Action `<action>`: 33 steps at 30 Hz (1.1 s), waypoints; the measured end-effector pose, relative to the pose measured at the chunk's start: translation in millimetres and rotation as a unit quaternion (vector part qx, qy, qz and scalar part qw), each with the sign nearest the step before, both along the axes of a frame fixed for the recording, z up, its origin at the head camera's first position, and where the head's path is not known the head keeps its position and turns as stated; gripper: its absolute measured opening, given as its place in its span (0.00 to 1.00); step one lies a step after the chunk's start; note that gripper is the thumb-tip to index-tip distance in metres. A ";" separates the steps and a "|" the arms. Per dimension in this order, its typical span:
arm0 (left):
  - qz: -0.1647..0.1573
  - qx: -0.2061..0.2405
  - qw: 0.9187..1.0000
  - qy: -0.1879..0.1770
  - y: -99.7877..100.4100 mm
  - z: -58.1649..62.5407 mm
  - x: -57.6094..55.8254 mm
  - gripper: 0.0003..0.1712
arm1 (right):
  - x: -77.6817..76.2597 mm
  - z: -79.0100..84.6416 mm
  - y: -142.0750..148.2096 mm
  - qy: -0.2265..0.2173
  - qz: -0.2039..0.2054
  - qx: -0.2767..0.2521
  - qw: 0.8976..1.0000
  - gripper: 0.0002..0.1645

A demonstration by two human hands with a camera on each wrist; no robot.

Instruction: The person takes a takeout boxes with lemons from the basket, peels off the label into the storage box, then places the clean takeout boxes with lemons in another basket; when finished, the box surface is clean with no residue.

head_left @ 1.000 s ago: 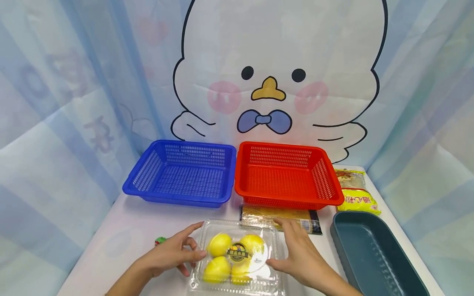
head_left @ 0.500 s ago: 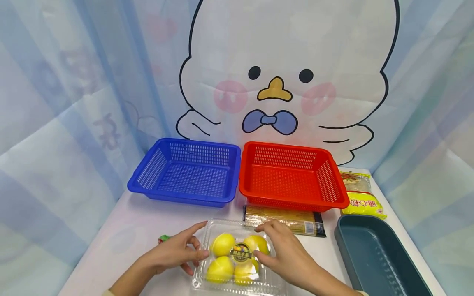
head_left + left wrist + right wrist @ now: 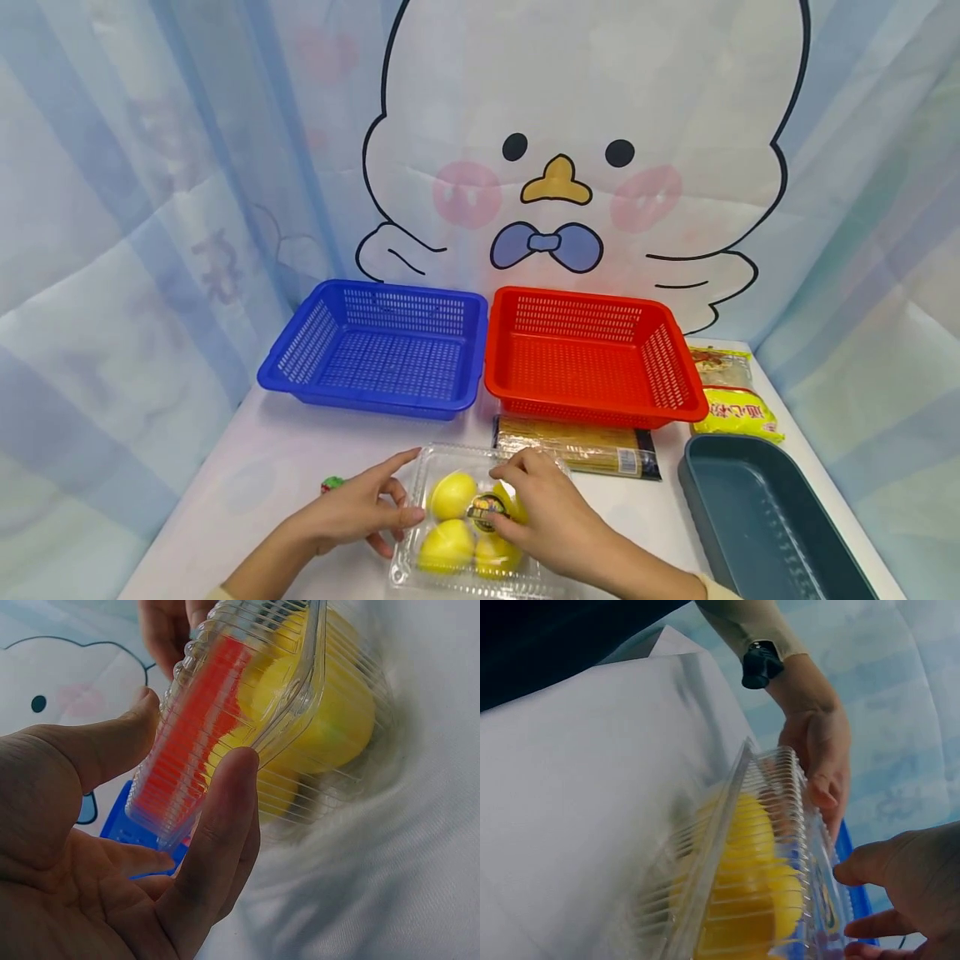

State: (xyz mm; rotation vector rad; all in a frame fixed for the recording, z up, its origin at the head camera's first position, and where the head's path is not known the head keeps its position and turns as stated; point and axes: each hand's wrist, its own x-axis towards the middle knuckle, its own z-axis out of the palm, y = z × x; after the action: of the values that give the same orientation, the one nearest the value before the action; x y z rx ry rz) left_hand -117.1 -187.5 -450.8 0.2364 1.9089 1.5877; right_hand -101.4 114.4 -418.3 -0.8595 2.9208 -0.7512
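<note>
A clear plastic clamshell box (image 3: 528,575) holds several round yellow fruits (image 3: 447,546) and has a dark round label (image 3: 487,512) on its lid. At the box's left side is my left hand (image 3: 352,510), its thumb at the lid edge and its fingers (image 3: 232,776) by the side and rim. Over the right half of the lid lies my right hand (image 3: 551,517), thumb at the label and fingers spread toward the far side. It covers part of the fruits. In the right wrist view, the right thumb (image 3: 866,862) meets the lid.
Behind stand a blue basket (image 3: 390,362) and a red basket (image 3: 577,362). A pack of dry noodles (image 3: 577,446) lies before the red one. At right are a dark teal tray (image 3: 765,517) and a yellow food bag (image 3: 731,412). A small green thing (image 3: 332,483) shows behind the left hand.
My right hand has moved left from the box's right edge onto the lid, its thumb reaching the label. The left hand keeps its place at the box. The head view has shifted slightly.
</note>
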 end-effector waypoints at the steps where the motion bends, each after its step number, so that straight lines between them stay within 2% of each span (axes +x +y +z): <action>1: -0.001 0.001 1.000 0.000 -0.1 0.3 -0.2 0.56 | -0.6 -1.0 -1.7 -0.003 0.004 0.001 1.000 0.25; 12: -0.004 -0.001 1.000 0.005 -0.2 -0.7 0.0 0.56 | -2.4 -9.9 -10.0 0.037 0.027 -0.001 0.999 0.11; 22: -0.003 -0.009 1.000 0.003 0.6 -0.5 -0.6 0.56 | -4.0 -13.1 -15.4 0.099 0.030 -0.010 0.995 0.09; 27: -0.003 -0.010 1.000 0.002 0.5 -0.4 0.3 0.56 | -4.4 -16.5 -16.1 0.128 0.040 0.005 0.991 0.07; 33: 0.000 -0.009 1.000 0.005 0.8 0.5 0.4 0.55 | -1.9 -11.6 -12.9 0.116 0.053 -0.006 0.992 0.08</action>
State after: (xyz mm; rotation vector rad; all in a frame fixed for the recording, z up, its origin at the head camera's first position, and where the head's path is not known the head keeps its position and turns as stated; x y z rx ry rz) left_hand -116.7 -186.6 -450.3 0.2376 1.9310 1.5716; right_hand -103.3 101.6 -429.9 -1.1669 3.0379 -0.7073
